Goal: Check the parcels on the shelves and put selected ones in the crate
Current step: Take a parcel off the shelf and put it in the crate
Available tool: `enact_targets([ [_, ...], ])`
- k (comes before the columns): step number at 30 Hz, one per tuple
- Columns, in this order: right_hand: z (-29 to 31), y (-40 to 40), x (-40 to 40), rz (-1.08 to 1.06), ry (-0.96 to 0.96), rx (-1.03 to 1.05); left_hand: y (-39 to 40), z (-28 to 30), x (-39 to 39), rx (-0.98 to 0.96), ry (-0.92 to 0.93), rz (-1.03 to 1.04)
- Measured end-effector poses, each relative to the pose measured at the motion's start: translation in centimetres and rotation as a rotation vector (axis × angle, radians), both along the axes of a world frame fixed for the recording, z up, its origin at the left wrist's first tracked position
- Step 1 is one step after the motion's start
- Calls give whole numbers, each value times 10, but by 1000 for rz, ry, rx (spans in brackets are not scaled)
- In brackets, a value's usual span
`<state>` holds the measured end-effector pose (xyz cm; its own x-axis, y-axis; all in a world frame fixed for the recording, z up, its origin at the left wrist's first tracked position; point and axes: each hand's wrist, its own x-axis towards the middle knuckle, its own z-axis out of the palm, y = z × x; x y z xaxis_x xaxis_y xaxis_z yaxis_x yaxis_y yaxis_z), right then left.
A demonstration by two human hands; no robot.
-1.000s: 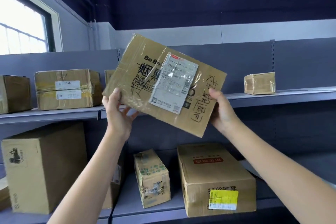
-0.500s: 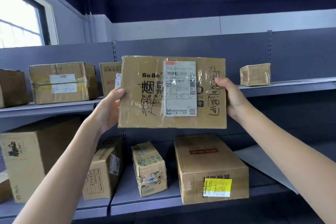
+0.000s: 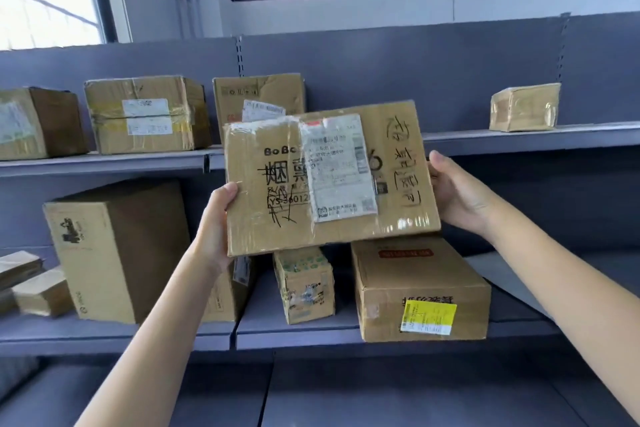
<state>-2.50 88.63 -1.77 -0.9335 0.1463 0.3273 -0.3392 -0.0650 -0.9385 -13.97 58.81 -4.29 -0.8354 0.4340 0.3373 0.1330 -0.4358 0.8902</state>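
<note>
Holding a flat cardboard parcel by its short ends, left hand and right hand grip its long, nearly level axis before the shelves; no crate visible.

brown parcel, white label, grey shelves

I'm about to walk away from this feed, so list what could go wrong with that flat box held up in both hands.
1. The flat parcel is held only at its two side edges by the left hand and right hand, with nothing under it; a weak grip could drop it onto the yellow-label box below.
2. Its glossy tape may be slippery.
3. No crate is visible, so carrying it there means turning away from view.
</note>
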Motion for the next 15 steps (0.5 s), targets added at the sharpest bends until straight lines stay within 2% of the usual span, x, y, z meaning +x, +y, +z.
enact_targets([
  [3, -34, -15, 1, 30, -99, -128, -14, -28, 11, 115, -53, 43],
  [7, -87, -62, -2, 115, -171, -309, -30, -67, 26, 229, -34, 109],
  [12, -134, -130, -15, 90, -197, -402, -48, -111, 43, 228, -123, 183],
  [15, -156, -158, -17, 24, -230, -459, -59, -139, 46, 126, -187, 226],
])
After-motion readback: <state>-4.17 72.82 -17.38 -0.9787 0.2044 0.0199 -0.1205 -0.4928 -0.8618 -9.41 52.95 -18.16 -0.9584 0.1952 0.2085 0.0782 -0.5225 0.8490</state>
